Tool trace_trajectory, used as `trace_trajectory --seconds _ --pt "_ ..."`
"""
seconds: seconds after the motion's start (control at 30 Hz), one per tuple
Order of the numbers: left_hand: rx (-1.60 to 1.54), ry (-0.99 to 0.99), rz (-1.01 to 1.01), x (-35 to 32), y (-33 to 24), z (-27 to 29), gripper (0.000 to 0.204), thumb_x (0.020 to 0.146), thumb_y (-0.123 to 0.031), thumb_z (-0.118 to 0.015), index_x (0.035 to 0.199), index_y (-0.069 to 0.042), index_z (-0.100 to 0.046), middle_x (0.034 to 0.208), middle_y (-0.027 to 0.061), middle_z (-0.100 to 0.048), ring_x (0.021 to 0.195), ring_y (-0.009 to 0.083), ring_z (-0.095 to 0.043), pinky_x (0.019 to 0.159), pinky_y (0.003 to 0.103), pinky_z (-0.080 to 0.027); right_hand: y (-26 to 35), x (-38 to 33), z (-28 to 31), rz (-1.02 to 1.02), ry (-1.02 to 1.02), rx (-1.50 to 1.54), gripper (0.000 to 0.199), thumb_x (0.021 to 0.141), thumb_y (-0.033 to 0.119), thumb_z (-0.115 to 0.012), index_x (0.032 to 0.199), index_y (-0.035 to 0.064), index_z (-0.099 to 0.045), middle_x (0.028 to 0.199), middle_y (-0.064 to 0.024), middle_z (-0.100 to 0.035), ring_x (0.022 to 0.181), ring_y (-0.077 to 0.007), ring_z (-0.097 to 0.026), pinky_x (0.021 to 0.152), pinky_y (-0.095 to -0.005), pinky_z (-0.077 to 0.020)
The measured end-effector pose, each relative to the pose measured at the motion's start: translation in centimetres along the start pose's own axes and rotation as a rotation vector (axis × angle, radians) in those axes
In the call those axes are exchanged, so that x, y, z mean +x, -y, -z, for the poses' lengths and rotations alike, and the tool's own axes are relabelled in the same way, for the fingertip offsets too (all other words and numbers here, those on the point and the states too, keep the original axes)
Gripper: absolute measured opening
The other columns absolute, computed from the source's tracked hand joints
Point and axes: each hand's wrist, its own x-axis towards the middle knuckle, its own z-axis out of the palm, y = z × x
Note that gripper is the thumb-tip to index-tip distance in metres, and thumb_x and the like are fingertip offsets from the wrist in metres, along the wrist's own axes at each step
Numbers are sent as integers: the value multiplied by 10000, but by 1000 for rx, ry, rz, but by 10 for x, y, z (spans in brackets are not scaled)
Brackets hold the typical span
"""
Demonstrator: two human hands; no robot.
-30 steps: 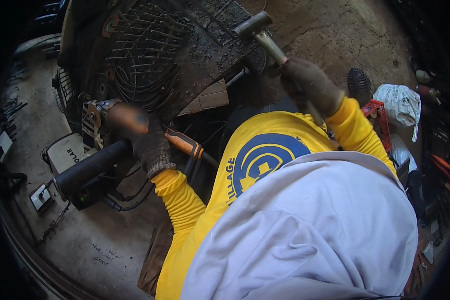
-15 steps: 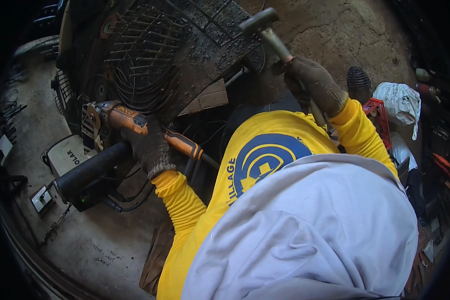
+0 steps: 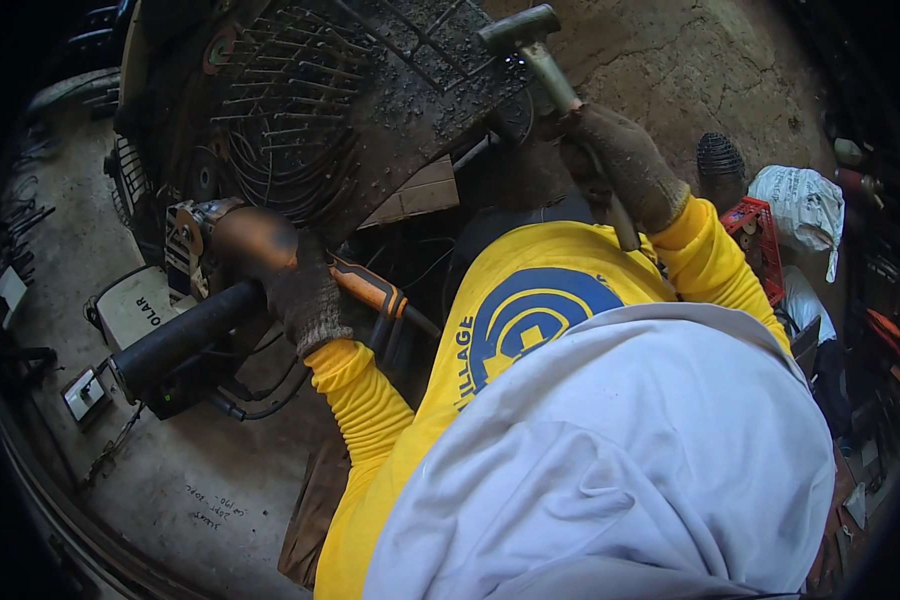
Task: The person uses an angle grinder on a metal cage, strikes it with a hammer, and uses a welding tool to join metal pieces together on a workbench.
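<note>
My left hand (image 3: pixel 308 295), in a dark knitted glove, is closed round the body of an orange and black angle grinder (image 3: pixel 365 288). The grinder's front end is blurred, and its disc cannot be made out clearly. In my gloved right hand (image 3: pixel 632 168), the fingers wrap round the handle of a hammer (image 3: pixel 552 82). Its metal head points away from me, over the near right edge of a dark metal worktable (image 3: pixel 410 130). Beside my left hand, the end of a black cylinder (image 3: pixel 185 338) reaches close to the glove.
Thin metal rods (image 3: pixel 290 90) and a coil of wire (image 3: pixel 280 180) lie on the worktable. At left is a pale machine housing (image 3: pixel 135 310) with cables. On the right stand a red crate (image 3: pixel 755 240), a white sack (image 3: pixel 800 205) and a dark spring-like coil (image 3: pixel 720 157).
The hammer and my right hand have shifted slightly, the head a little farther away and the handle's end to the left. My left hand and the grinder stay in place.
</note>
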Motion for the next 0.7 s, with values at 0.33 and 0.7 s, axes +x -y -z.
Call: trace_trajectory --seconds 0.33,0.7 --pt "34 21 32 2 -2 0 999 811 -467 -750 1567 -67 -233 1384 290 -547 1199 380 -635 1007 442 -521 -10 0 -4 -61 23 -68 452 1051 416 -510 1182 11 -664 627 38 -471 435 -58 -405 404 -212 -339" --pt "43 19 61 -1 -8 1 1022 799 -463 -781 1568 -68 -236 1371 281 -558 1198 375 -633 1013 443 -517 -8 -5 12 -53 -1 49 465 1044 439 -518 1205 24 -654 641 29 -479 446 -65 -420 410 -211 -357"
